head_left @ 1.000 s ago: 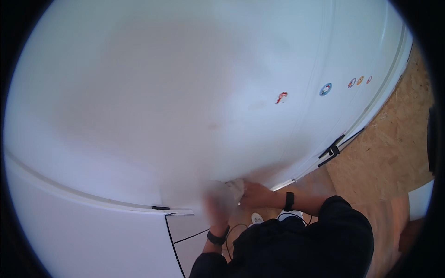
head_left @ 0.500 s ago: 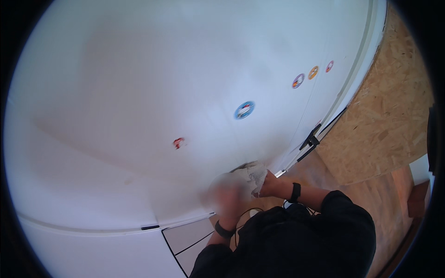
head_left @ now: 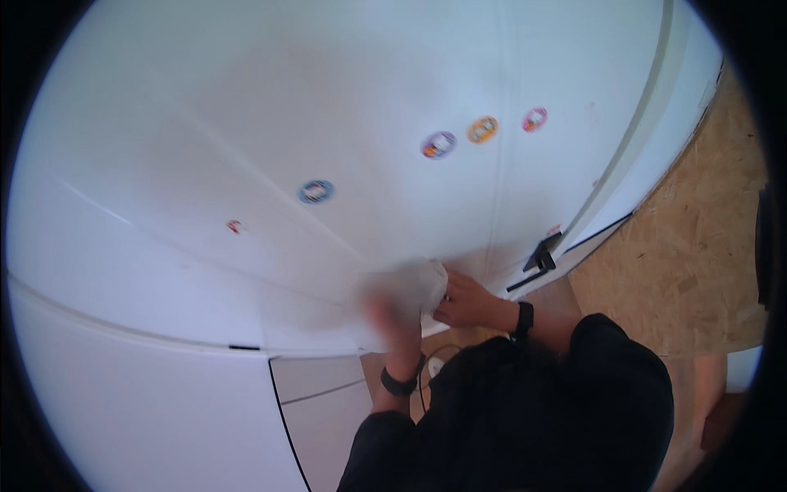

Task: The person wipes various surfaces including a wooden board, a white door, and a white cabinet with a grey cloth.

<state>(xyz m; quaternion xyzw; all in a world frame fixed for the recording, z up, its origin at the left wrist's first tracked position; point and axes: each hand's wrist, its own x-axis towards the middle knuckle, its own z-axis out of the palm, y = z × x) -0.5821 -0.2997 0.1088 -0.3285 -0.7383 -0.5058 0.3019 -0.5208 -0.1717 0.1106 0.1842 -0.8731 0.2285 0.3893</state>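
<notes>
Fingers [head_left: 456, 289] — right hand [head_left: 469, 302] clamped on pale cloth [head_left: 432, 283], left hand [head_left: 387, 318] blurred — cannot tell

1. White panel [head_left: 369, 98]: smooth, satin to glossy, with soft reflections.
2. Oval stickers [head_left: 483, 129]: flat, printed; paper or plastic cannot be told.
3. Handle [head_left: 541, 257], near panel's lower right edge: matt black.
4. Board [head_left: 672, 262]: pressed wood flakes, matt.
5. White wad [head_left: 432, 284]: matt; blurred, cloth or paper unclear.
6. Shirt [head_left: 525, 418]: dark, matt cloth.

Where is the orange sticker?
The orange sticker is upper right of centre in the head view, on the white surface, between the purple sticker and pink sticker.
</notes>
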